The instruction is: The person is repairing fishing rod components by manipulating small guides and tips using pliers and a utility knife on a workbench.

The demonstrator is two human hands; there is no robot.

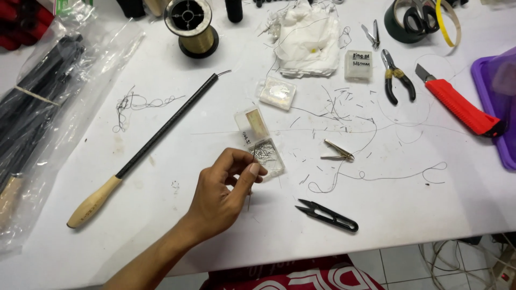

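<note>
My left hand reaches in from the lower left with thumb and forefinger pinched together on a thin metal pin that hangs below the fingers. The fingertips hover just over a small clear plastic box holding several tiny metal pieces, its hinged lid lying open behind it. A second, closed clear box sits further back. My right hand is not visible.
A slim black rod with a pale wooden handle lies diagonally on the white table. Around it: black thread snips, a brass clip, pliers, a red utility knife, a gold line spool, crumpled tissue, bagged black rods, a purple tray.
</note>
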